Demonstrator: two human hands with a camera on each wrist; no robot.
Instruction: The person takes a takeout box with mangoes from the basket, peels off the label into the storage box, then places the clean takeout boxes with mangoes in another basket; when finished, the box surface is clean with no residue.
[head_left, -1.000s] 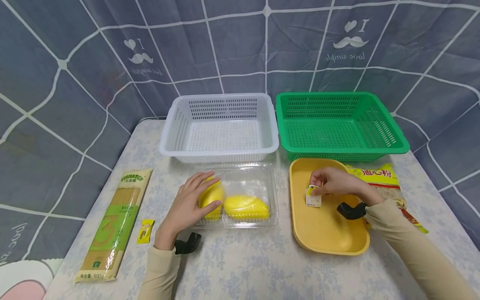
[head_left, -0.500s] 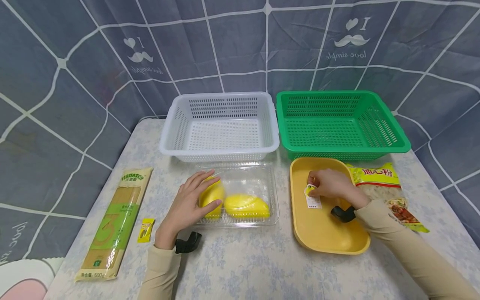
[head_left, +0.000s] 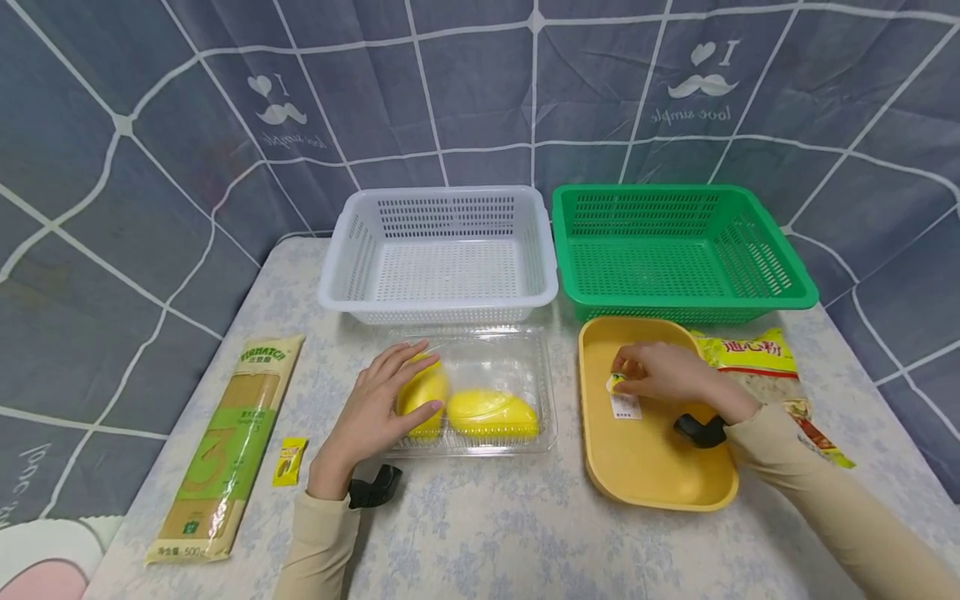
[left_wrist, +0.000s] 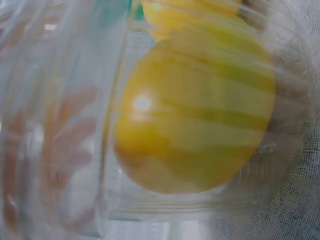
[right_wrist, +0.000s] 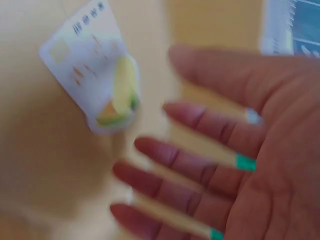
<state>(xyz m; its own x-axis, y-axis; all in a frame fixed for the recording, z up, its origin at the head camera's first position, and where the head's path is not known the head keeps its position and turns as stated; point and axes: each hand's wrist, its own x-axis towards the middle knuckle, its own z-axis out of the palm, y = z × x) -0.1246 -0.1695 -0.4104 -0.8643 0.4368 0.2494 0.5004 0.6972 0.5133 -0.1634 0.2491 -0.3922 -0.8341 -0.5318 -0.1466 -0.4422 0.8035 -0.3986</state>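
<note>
My left hand rests, fingers extended, on the left side of a clear plastic clamshell box that contains two yellow mangoes. One mango fills much of the left wrist view, seen through the plastic. Over a yellow tray, my right hand hovers beside a small white card with a fruit picture, partly covering it in the head view. The right wrist view shows the card apart from the spread fingers.
Behind stand a white basket and a green basket. A pasta bag lies right of the tray. On the left are a long spaghetti pack and a small yellow packet.
The right hand has let go of the card it was pinching; the card now lies in the yellow tray. The left hand stays on the box.
</note>
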